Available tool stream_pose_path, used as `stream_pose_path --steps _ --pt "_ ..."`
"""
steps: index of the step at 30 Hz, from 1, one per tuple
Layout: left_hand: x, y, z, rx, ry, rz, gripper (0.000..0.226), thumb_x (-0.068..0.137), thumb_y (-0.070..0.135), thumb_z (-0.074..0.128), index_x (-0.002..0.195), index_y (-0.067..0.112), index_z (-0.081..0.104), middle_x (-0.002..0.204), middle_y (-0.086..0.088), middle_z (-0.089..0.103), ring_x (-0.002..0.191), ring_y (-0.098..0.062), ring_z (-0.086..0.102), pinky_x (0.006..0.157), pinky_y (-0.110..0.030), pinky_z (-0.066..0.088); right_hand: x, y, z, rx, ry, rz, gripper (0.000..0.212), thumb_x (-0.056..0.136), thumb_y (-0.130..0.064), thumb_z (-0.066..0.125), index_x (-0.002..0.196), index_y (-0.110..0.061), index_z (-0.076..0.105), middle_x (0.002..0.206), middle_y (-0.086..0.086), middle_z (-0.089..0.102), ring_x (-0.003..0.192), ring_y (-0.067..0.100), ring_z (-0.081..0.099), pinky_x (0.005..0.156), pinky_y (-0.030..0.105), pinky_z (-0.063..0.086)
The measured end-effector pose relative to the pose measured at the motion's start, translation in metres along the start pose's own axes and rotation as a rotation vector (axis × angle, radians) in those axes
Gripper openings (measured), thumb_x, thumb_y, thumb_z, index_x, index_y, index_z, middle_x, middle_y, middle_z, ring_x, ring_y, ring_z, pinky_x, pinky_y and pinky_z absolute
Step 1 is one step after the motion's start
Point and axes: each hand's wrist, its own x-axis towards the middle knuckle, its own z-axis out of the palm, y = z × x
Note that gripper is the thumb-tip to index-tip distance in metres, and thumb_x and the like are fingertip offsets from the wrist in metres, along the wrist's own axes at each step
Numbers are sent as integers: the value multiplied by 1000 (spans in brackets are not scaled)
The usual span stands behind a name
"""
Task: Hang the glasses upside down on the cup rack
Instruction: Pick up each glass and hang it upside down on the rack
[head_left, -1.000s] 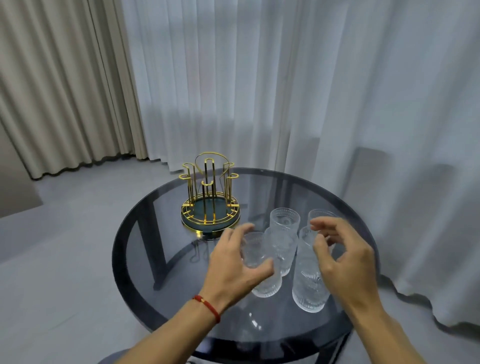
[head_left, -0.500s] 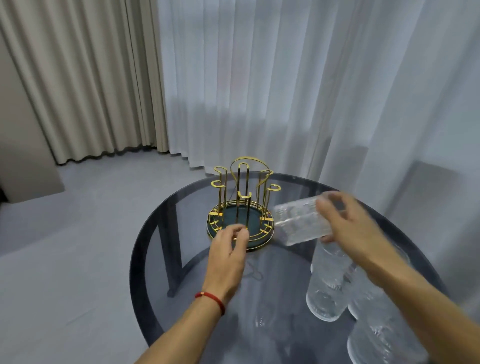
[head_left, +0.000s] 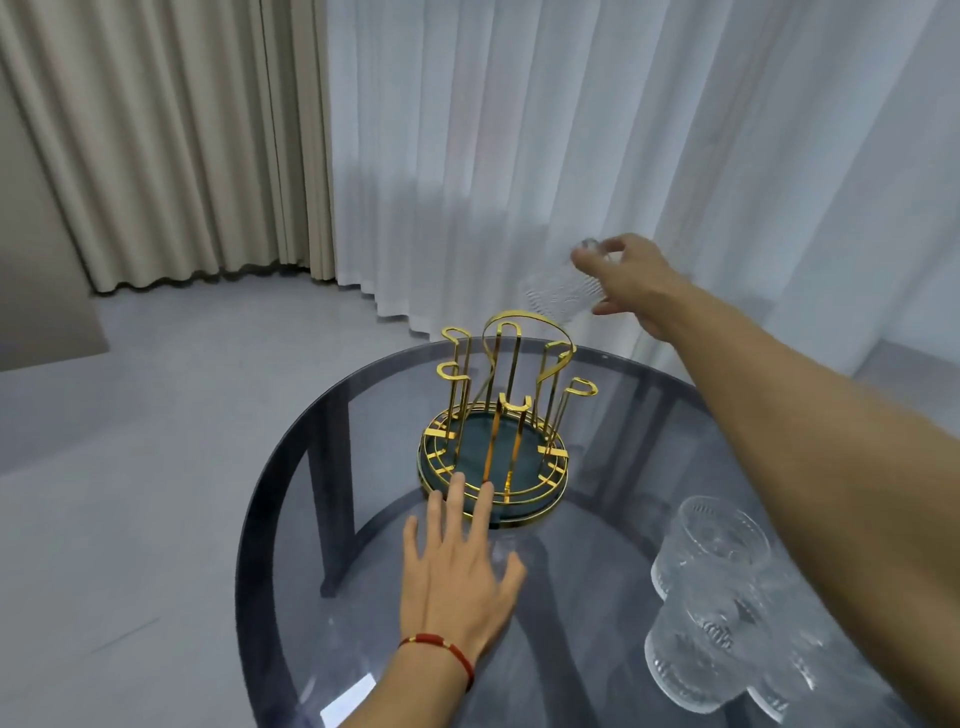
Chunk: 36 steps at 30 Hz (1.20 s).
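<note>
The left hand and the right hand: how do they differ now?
The left hand lies open and flat, fingertips at the rack base; the right hand is raised above the rack. The left hand holds nothing; the right hand grips a glass. Both are bare.

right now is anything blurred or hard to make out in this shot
Head view: the glass in the right hand is smeared by motion and nearly lost against the bright sheer curtain; the cup rack and left hand look sharp; the wide lens bows the tabletop edge.
</note>
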Motion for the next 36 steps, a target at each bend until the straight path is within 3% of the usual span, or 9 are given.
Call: stream_pose_path --steps 7,12,17,22,24,26,31,33,36 --pt "0 1 5 22 0 12 79 89 65 21 157 35 -9 168 -4 -12 153 -27 -5 121 -53 2 24 -7 42 -285 -395 -124 65 85 -29 83 144 -22 57 134 15 56 104 31 66 81 39 64" --pt "0 3 4 10 6 7 80 87 63 25 158 34 1 169 -4 -5 153 -29 2 121 -54 5 32 -10 48 -372 -630 -70 69 80 -16 85 143 -23 58 137 11 59 118 37 60 92 50 61" --pt "0 5 1 -1 11 2 78 87 61 30 158 33 13 168 -4 5 153 -30 10 121 -55 11 35 1 54 -411 -718 -73 69 77 -13 89 138 -23 59 137 3 58 119 31 59 98 46 58" --pt "0 4 3 2 15 -5 78 87 62 30 158 34 12 168 -2 5 153 -28 9 121 -53 8 39 6 53 -358 -777 -39 69 83 -13 84 144 -28 55 139 0 55 117 26 57 99 42 57" --pt "0 3 2 18 16 -9 78 88 62 27 158 35 7 169 -2 1 153 -27 5 122 -52 6 36 8 49 -293 -748 -5 70 89 -14 78 151 -29 49 139 -4 56 121 27 58 104 46 54" --pt "1 2 3 34 2 -15 78 89 64 24 157 36 0 169 -1 -6 154 -26 -1 122 -51 2 29 11 40 -196 -627 -4 62 96 -15 70 152 -28 47 137 0 59 123 27 59 99 41 55" --pt "0 2 -1 30 0 -33 79 90 65 22 157 34 -8 168 -2 -10 153 -26 -2 123 -49 3 -26 21 2 -91 -185 -123 30 98 -17 62 125 -28 69 117 3 71 106 18 67 84 29 57" --pt "1 3 -2 28 -15 -26 80 92 64 26 156 34 -12 168 -3 -12 153 -27 -3 124 -49 3 -66 30 -13 -96 -107 -148 26 95 -17 63 116 -29 73 111 -1 73 99 15 68 84 29 55" --pt "0 6 -10 40 -48 -25 81 95 61 30 156 30 -15 167 -6 -15 153 -29 -4 123 -51 5 -143 46 -29 -190 -67 -182 25 94 -17 63 113 -27 75 105 -7 75 94 5 68 79 18 50"
